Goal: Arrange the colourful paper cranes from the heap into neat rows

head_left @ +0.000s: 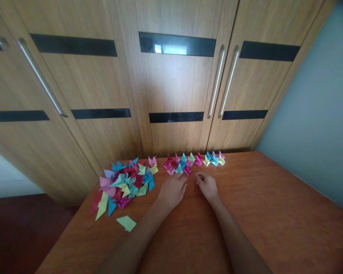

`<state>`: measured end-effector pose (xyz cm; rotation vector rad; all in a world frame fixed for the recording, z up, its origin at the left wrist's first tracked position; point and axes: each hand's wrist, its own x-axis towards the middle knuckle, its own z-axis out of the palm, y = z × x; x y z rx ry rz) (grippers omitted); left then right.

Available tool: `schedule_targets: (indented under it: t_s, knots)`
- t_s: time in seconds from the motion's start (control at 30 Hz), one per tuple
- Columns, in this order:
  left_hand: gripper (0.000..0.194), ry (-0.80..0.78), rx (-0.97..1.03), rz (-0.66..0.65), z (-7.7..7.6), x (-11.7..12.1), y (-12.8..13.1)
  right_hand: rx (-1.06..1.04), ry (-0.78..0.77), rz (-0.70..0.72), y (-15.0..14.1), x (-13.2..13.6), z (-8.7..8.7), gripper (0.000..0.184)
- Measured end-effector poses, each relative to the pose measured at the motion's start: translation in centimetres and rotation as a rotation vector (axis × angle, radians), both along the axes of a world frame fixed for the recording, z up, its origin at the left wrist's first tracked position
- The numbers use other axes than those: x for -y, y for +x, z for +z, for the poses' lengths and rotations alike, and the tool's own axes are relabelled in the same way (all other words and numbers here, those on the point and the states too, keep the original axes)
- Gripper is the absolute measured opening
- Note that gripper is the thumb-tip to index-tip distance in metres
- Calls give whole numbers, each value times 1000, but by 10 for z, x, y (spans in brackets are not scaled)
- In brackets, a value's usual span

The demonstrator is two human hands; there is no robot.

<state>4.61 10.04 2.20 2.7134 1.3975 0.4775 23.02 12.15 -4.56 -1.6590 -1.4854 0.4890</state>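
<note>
Folded papers (188, 169) lie near left hand (172, 189) and curled right hand (208, 185), each grip's closure unclear

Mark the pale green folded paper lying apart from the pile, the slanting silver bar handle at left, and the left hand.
Pale green folded paper (126, 223), head view: middle of its face.
Slanting silver bar handle (42, 79), head view: midway along the bar.
Left hand (172, 189), head view: back of the hand.

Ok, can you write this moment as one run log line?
left hand: at folded-paper cluster; right hand: nearby, fingers curled; larger paper pile: left on table; pale green piece: apart, nearer
</note>
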Motion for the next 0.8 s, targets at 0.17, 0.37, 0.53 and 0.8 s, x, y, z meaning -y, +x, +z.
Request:
schedule_targets:
  t_s: [0.17,0.37,0.53,0.8]
  knots:
    - [21,-14,-13,0,7,33,-48,73,-15,75,-9,6,3,21]
    - [24,61,52,157,7,45,-130,184,-46,158,-19,11,4,20]
    - [26,252,144,331,-4,43,-199,206,-58,156,-19,11,0,20]
    - [27,194,138,377,-20,52,-231,224,-95,154,-19,11,0,23]
